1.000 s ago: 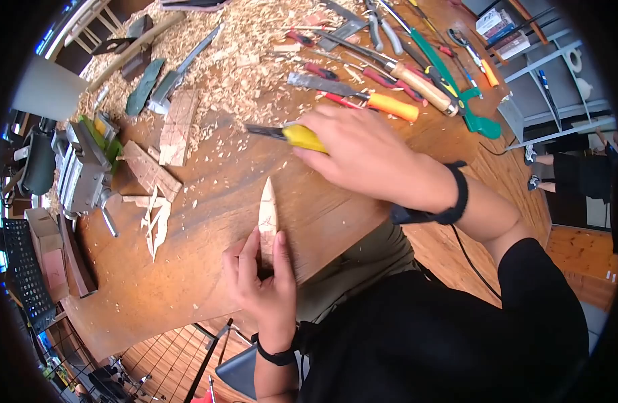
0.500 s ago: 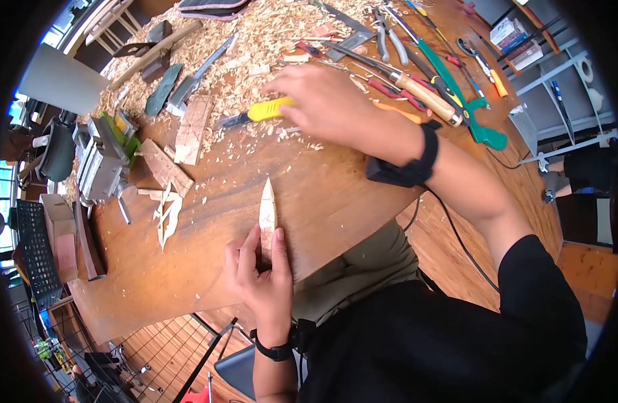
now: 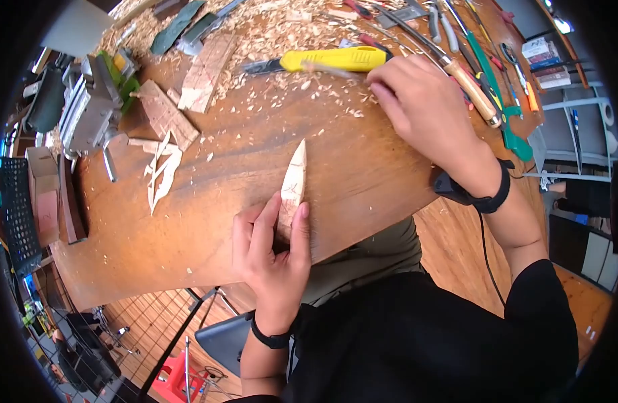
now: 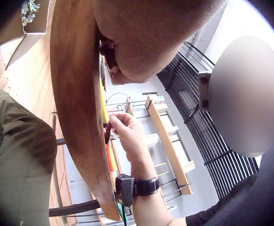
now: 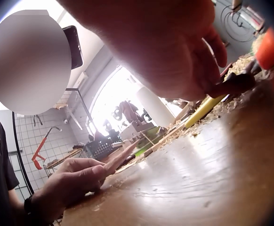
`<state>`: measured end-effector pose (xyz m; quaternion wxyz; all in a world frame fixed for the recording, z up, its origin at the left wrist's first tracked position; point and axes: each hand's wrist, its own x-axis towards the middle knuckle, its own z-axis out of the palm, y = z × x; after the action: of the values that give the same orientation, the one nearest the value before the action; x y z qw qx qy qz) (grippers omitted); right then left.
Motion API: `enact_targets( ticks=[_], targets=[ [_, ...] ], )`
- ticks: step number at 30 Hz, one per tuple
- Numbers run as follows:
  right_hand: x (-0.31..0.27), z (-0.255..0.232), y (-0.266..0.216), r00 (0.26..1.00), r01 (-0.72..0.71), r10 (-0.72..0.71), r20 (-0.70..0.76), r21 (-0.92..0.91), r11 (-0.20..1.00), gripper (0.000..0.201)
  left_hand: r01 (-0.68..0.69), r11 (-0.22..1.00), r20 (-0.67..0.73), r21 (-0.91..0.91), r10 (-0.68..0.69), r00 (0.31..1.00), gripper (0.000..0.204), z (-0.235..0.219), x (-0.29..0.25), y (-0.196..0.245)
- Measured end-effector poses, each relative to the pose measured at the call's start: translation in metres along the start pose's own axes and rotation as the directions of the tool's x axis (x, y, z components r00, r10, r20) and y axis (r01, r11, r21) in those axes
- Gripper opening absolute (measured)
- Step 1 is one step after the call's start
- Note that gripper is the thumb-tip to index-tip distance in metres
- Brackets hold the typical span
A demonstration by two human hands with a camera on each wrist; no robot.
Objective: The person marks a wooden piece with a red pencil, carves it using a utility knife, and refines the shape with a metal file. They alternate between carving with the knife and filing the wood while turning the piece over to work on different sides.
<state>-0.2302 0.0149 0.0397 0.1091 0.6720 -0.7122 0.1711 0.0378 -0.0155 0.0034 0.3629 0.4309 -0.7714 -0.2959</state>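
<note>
My left hand (image 3: pixel 272 238) holds a small carved piece of wood (image 3: pixel 294 180) between thumb and fingers. The piece tapers to a point facing away from me and carries drawn lines; its lower end is hidden in the hand. Farther right, my right hand (image 3: pixel 426 107) is over the table with its fingers curled. A thin, blurred, stick-like piece (image 3: pixel 332 70) reaches left from its fingertips; its kind is too blurred to tell. Just behind that lies a yellow box cutter (image 3: pixel 339 59) with its dark blade pointing left. The right wrist view also shows the left hand (image 5: pixel 80 181).
Wood shavings (image 3: pixel 275 30) spread over the back of the wooden table (image 3: pixel 235 168). A metal vise (image 3: pixel 94 101), wood offcuts (image 3: pixel 208 74) and thin slivers (image 3: pixel 164 174) lie left. At the back right are pliers (image 3: pixel 446 30), a wooden-handled tool (image 3: pixel 473 94) and a green-handled saw (image 3: pixel 517 144).
The right hand has let go of the yellow box cutter among the shavings and drawn back to the right. The left hand keeps its hold on the wood. The head view has shifted.
</note>
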Motion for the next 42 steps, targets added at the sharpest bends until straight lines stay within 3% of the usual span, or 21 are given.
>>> enact_targets(
  ticks=[2,6,9,11,14,15,17,23,25,27,29,31,33,34,42],
  targets=[
    [0.004,-0.004,-0.004,0.998,-0.062,0.063,-0.007,0.093,0.994,0.011,-0.09,0.996,-0.011,0.016,0.09,0.996,0.026,0.001,0.0,-0.003],
    [0.009,0.009,-0.014,0.987,-0.108,0.137,-0.085,0.28,0.954,0.015,0.033,0.999,0.032,0.006,-0.033,0.999,0.031,-0.002,-0.001,0.003],
    [0.018,0.004,-0.021,0.975,-0.19,0.219,-0.037,0.371,0.909,0.023,0.054,0.998,0.06,0.044,-0.056,0.997,0.031,-0.002,0.0,0.004],
    [0.021,0.001,-0.024,0.968,-0.249,0.242,0.069,0.393,0.885,0.031,-0.042,0.994,0.063,0.099,0.036,0.997,0.032,-0.001,0.001,0.001],
    [0.015,0.002,-0.025,0.968,-0.25,0.236,0.087,0.397,0.883,0.032,-0.077,0.988,0.073,0.136,0.067,0.995,0.033,0.001,0.001,-0.001],
    [0.013,-0.002,-0.027,0.969,-0.249,0.232,0.092,0.394,0.885,0.032,-0.07,0.989,0.071,0.132,0.061,0.996,0.033,0.002,0.001,-0.001],
    [0.007,-0.014,-0.035,0.928,-0.362,0.275,0.252,0.433,0.825,0.028,-0.122,0.979,0.066,0.162,0.113,0.991,0.034,0.003,0.002,-0.001],
    [-0.026,-0.025,-0.051,0.922,-0.382,0.295,0.249,0.478,0.791,0.015,-0.177,0.959,0.117,0.22,0.154,0.981,0.043,0.003,0.004,-0.002],
    [-0.035,-0.03,-0.062,0.843,-0.53,0.362,0.398,0.5,0.684,0.015,-0.179,0.958,0.125,0.222,0.154,0.98,0.045,0.004,0.003,-0.003],
    [-0.041,-0.029,-0.064,0.867,-0.487,0.333,0.371,0.485,0.726,0.014,-0.18,0.957,0.135,0.226,0.152,0.979,0.047,0.004,0.002,-0.004],
    [-0.046,-0.025,-0.063,0.932,-0.327,0.211,0.293,0.434,0.84,0.012,-0.222,0.945,0.13,0.241,0.196,0.972,0.046,0.005,0.003,-0.005],
    [-0.052,-0.021,-0.062,0.941,-0.284,0.164,0.295,0.427,0.858,0.015,-0.225,0.943,0.135,0.245,0.196,0.971,0.046,0.005,0.004,-0.005],
    [-0.056,-0.017,-0.065,0.961,-0.209,0.117,0.252,0.381,0.901,0.027,-0.226,0.942,0.137,0.249,0.196,0.971,0.046,0.005,0.005,-0.005],
    [-0.061,-0.015,-0.062,0.973,-0.126,0.046,0.226,0.356,0.926,0.043,-0.242,0.936,0.148,0.254,0.209,0.967,0.046,0.004,0.006,-0.006],
    [-0.064,-0.009,-0.061,0.962,-0.052,-0.038,0.271,0.317,0.947,0.06,-0.268,0.94,0.2,0.21,0.227,0.953,0.045,0.003,0.009,-0.005]
  ],
)
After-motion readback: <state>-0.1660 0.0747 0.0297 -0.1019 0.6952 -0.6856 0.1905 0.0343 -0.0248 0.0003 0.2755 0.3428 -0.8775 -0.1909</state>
